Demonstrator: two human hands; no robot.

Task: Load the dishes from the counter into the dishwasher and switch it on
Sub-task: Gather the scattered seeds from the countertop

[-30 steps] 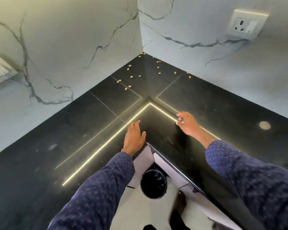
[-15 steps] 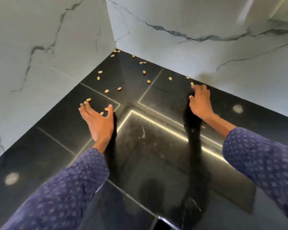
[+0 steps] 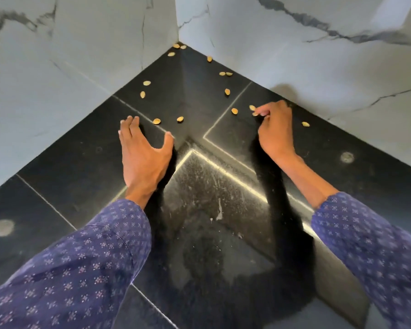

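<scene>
The black counter [image 3: 81, 167] meets in a corner between 2 white marble-veined walls [image 3: 69, 55], and small yellow-tan seeds [image 3: 180, 119] lie scattered across that corner, a few right against the walls. The left hand [image 3: 141, 153] rests palm-down on the counter with fingers straight and thumb spread, holding nothing, its fingertips just short of the nearest seeds. The right hand [image 3: 274, 129] sits further toward the right wall, its fingers curled and pinching a seed [image 3: 255, 113] at the fingertips, with another seed just beside them. Both arms wear blue patterned sleeves [image 3: 93, 269]. Pale round spots [image 3: 347, 157] mark the counter at left and right. No dishes or dishwasher are in view.
</scene>
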